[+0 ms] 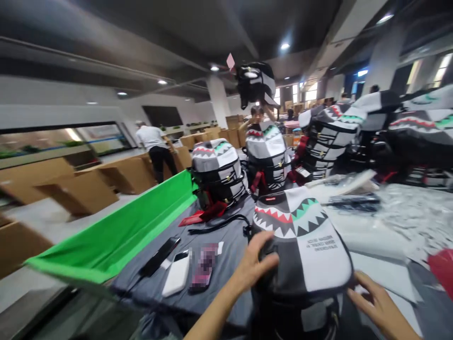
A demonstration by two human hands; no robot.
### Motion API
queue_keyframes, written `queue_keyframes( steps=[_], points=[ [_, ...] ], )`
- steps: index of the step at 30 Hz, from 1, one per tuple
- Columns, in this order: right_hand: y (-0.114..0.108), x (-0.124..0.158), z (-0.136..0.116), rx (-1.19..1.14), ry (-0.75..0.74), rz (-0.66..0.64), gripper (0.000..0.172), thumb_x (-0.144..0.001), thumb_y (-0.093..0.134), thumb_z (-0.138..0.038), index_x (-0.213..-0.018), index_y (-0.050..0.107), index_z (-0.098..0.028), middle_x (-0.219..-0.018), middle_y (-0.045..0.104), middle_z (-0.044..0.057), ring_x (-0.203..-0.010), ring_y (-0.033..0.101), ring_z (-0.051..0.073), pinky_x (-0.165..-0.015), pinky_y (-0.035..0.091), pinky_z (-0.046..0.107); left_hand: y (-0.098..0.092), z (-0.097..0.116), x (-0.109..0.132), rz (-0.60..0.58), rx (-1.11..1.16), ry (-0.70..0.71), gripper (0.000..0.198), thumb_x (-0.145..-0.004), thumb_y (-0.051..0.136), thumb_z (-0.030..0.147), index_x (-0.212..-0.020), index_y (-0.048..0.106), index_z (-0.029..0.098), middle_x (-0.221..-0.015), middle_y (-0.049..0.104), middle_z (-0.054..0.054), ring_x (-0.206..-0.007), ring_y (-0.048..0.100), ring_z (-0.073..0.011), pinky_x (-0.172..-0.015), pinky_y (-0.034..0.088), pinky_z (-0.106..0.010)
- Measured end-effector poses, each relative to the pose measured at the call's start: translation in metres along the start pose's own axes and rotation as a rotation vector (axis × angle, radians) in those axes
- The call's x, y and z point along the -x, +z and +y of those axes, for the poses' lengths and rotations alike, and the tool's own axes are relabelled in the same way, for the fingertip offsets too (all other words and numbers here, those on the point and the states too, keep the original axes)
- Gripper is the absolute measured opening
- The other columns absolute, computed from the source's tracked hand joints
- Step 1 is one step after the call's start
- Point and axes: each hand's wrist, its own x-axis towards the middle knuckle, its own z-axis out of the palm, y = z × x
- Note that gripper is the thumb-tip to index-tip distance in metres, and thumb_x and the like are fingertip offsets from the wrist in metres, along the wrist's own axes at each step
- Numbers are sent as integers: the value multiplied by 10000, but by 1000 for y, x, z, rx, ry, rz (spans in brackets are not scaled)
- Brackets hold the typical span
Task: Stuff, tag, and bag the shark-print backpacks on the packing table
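A black, white and grey backpack [304, 245] with a shark-teeth print lies in front of me on the grey-covered table [226, 236]. My left hand [255, 262] rests on its left side, fingers curled over a dark part of it. My right hand [371, 297] touches the backpack's right edge with fingers bent. Three similar backpacks [219, 172] stand upright further back on the table.
A white power bank [177, 276], a black phone [159, 257] and a blurred-out phone lie left of the backpack. Green cloth [116, 236] hangs along the table's left edge. Plastic bags [406, 212] cover the right side. Cardboard boxes and people stand beyond; one person lifts a backpack overhead.
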Motion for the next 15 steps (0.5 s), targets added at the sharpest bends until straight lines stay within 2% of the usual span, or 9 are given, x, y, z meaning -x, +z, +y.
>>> queue_keyframes(
  steps=[2,3,4,6,7,9,11,13,15],
  points=[
    [2,-16,-27,87,-214,175,492,-860,583,-621,-1088,745,-217,-1117,715,127,-1037,676,302,-845,599,392,19,14,18,-289,-165,148,1006,-700,806,655,-1540,395,284,-1584,430,-133,-1467,384,-368,-1234,268,-579],
    [6,-22,-39,140,-314,209,460,-893,568,-579,-1130,738,-224,-1181,700,131,-1106,652,303,-917,574,413,28,17,24,-349,-237,161,1057,-686,833,626,-1563,351,286,-1589,424,-137,-1462,394,-371,-1224,296,-579],
    [13,-27,-49,196,-398,194,420,-921,555,-534,-1164,730,-239,-1215,693,124,-1138,638,296,-957,553,423,36,16,28,-350,-300,157,997,-729,830,551,-1563,353,283,-1573,451,-135,-1442,432,-358,-1207,340,-564],
    [32,-29,-59,335,-532,68,425,-924,586,-534,-1225,706,-259,-1258,685,110,-1141,632,292,-983,526,426,45,13,25,-270,-399,146,659,-865,699,289,-1486,482,279,-1458,590,-102,-1326,578,-289,-1134,469,-473],
    [45,-28,-57,408,-588,3,489,-889,627,-598,-1229,703,-255,-1259,686,111,-1119,637,299,-970,524,420,43,13,19,-214,-449,162,560,-870,608,164,-1417,562,273,-1370,664,-79,-1245,644,-254,-1082,520,-414],
    [72,-25,-43,528,-692,-53,615,-783,678,-751,-1118,736,-239,-1149,724,102,-982,664,288,-893,530,397,28,21,-1,-69,-581,237,527,-823,495,51,-1275,671,257,-1202,755,-45,-1090,726,-217,-973,576,-334],
    [100,-19,-18,606,-808,-45,503,-814,664,-735,-826,728,-236,-837,726,32,-692,626,201,-744,511,339,2,39,-27,144,-753,303,431,-860,467,90,-1181,716,234,-1069,791,-46,-937,764,-220,-826,601,-301],
    [121,-11,7,661,-864,-67,460,-947,614,-528,-613,597,-212,-555,563,-36,-462,439,120,-593,426,276,-24,58,-49,352,-962,319,308,-962,468,266,-1063,752,206,-834,790,-66,-714,756,-247,-619,565,-304],
    [123,-2,23,658,-833,-86,486,-998,559,-377,-553,493,-194,-457,426,-58,-392,304,97,-493,345,248,-40,68,-62,461,-1111,327,475,-1019,388,451,-895,766,192,-576,694,-60,-520,686,-249,-478,472,-298]
  ],
)
